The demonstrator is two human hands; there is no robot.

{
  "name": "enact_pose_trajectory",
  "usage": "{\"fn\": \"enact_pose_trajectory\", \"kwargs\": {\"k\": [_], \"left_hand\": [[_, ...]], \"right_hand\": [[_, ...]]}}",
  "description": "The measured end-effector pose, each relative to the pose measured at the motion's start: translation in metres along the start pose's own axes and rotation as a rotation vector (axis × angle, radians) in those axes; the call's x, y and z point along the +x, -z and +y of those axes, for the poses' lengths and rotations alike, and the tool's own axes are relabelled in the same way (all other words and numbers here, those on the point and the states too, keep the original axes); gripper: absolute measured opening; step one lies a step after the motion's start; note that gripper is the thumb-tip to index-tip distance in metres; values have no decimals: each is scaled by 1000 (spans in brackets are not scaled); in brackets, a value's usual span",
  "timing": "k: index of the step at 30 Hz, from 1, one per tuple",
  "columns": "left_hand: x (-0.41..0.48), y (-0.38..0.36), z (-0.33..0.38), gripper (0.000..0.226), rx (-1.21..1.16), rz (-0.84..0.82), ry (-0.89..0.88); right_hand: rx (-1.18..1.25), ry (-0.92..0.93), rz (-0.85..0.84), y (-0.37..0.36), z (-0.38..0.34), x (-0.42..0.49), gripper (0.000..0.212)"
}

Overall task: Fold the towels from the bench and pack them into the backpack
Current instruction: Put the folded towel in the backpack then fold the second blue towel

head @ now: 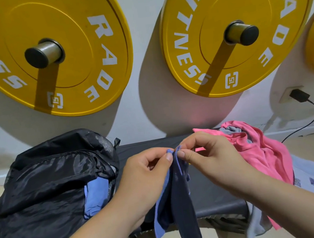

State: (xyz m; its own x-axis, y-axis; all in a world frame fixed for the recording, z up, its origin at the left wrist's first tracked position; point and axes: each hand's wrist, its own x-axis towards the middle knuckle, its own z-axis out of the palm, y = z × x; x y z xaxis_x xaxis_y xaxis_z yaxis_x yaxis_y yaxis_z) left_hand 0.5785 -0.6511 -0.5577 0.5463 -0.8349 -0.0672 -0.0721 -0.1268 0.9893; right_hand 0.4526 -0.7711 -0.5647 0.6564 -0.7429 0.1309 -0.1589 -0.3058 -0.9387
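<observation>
A dark navy towel (182, 200) with a light blue edge hangs down in front of the bench (210, 191). My left hand (147, 175) pinches its top edge, and my right hand (210, 157) pinches the same edge right beside it, fingertips almost touching. To the left, the black backpack (41, 182) lies open on the bench with a light blue towel (96, 197) showing inside its mouth. On the right end of the bench lies a heap made of a pink towel (263, 151) and a grey towel (230, 129).
Two yellow weight plates (55, 52) (240, 29) hang on pegs on the white wall behind the bench. A black plug and cable (299, 95) sit in a wall socket at right. A printed sheet (313, 178) lies on the floor right of the bench.
</observation>
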Motion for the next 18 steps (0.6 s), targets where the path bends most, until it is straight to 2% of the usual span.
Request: {"fn": "enact_pose_trajectory", "kwargs": {"k": [5, 14, 18], "left_hand": [[-2, -2, 0, 23, -73, -20, 57], [1, -1, -2, 21, -151, -16, 126], [1, 0, -2, 26, -141, -106, 105]], "right_hand": [[-49, 10, -33, -1, -6, -1, 9], [22, 28, -52, -1, -5, 0, 5], [36, 18, -31, 1, 1, 2, 9]]}}
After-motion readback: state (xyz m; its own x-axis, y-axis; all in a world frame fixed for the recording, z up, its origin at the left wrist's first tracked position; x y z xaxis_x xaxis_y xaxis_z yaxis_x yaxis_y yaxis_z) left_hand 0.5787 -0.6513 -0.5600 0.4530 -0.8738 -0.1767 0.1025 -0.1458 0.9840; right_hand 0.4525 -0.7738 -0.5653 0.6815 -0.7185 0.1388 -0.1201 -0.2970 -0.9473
